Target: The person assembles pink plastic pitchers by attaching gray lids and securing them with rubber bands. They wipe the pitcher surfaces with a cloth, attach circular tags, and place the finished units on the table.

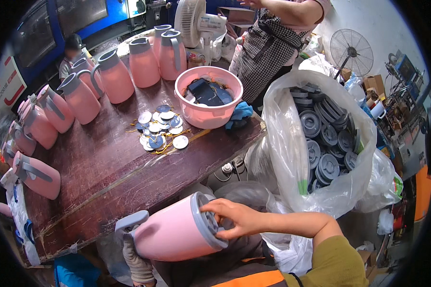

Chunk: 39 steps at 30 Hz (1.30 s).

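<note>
Though foreshortened, pink jug probably near-level, wide end rightward.

Bent sharply at the right elbow, bare below a mustard-green sleeve. Stretched leftward and nearly level along the right forearm, almost straight through the wrist. Shaped at the right hand into a wide pinch, with arched fingers above and a thumb pointing left below, tips well apart. Raised from the lower edge on the other side, in a pale grey glove, with the left hand partly hidden, too covered to show the finger pose.
</note>
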### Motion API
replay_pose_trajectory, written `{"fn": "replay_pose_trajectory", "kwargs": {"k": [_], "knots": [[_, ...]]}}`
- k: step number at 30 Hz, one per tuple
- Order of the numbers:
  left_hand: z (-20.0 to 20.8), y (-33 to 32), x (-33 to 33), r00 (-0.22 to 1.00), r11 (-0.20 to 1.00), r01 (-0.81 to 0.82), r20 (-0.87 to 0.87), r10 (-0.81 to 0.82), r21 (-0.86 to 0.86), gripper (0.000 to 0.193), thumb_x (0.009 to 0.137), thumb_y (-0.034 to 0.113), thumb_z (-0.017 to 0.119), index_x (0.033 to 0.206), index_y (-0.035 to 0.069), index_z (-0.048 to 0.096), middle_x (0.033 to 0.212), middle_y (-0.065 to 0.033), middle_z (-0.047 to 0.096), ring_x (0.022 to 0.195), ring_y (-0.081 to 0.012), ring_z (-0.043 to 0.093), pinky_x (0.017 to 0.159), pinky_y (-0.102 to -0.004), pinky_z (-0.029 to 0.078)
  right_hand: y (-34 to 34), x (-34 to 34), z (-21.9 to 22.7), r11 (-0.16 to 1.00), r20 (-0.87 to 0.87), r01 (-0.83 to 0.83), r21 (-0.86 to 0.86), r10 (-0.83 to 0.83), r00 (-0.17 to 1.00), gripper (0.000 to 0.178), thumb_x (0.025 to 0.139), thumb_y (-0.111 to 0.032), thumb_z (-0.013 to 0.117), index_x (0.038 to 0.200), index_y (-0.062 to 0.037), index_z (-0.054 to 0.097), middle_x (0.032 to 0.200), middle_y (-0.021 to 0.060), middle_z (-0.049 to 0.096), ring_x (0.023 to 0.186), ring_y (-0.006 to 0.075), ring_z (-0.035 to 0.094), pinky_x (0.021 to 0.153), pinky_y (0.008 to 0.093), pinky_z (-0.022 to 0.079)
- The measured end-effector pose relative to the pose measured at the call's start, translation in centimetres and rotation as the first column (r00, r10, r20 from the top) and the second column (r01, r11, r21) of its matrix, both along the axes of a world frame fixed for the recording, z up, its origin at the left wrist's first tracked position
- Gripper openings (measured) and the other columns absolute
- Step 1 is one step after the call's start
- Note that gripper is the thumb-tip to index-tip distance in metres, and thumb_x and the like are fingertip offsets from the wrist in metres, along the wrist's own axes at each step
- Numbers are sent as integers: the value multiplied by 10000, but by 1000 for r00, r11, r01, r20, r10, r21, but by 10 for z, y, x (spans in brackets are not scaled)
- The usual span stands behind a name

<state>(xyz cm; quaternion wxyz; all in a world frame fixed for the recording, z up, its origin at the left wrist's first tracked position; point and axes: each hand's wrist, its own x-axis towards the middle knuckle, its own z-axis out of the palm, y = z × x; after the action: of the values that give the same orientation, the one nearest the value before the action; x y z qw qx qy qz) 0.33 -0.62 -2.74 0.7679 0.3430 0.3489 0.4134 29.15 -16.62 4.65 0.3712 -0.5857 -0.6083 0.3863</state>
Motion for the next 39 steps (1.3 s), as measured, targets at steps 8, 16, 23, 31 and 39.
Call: {"fn": "replay_pose_trajectory", "kwargs": {"k": [8, 16, 23, 31, 39], "knots": [[-7, 6, -12, 994, 949, 102, 54, -90, -299, 367, 974, 295, 520, 1257, 63, 551, 1132, -98, 641, 1040, -205, 613, 896, -355, 494, 2, -2, -8, 868, 274, -214, 448, 95, 957, 458, 760, -86, 650, 1199, -210, 606, 1328, 187, 452, 1142, 361, 509, 948, 442, 449], [34, 0, -9, 900, 732, 121, -385, 204, 670, 619, 872, 455, 619, 1240, -40, 563, 1325, -169, 526, 1160, -266, 552, 1005, -336, 400, 10, -9, -61, 825, -598, 148, -545, -506, 622, 480, 977, -332, 464, 1366, -54, 423, 1201, 82, 555, 1083, 151, 531, 840, 270, 486], [55, -1, -12, 832, 930, 358, 423, -359, 86, 834, 827, 548, 630, 1452, 83, 334, 1346, -140, 501, 1183, -249, 529, 982, -399, 436, 1, -10, -55, 894, -405, 443, -70, -431, 807, 388, 912, -174, 543, 1260, -13, 487, 1190, 63, 562, 1110, 142, 528, 966, 301, 409], [26, 5, -27, 937, 881, 67, -334, 106, 469, 758, 775, 344, 776, 1358, 28, 408, 1245, -74, 532, 1119, -186, 526, 955, -342, 435, -9, 2, -110, 797, -533, 204, -568, -546, 647, 385, 979, -366, 463, 1010, -26, 640, 817, 35, 650, 581, 76, 543, 490, 219, 422], [71, -15, 4, 651, 828, 435, -759, -19, 353, 324, 754, 141, 673, 1044, 14, 605, 852, -16, 607, 638, -74, 539, 524, -178, 407, -100, 103, -328, 433, 198, 548, -716, -626, 754, 353, 878, -320, 592, 1028, -13, 681, 892, 160, 696, 720, 228, 685, 617, 367, 546]]}}
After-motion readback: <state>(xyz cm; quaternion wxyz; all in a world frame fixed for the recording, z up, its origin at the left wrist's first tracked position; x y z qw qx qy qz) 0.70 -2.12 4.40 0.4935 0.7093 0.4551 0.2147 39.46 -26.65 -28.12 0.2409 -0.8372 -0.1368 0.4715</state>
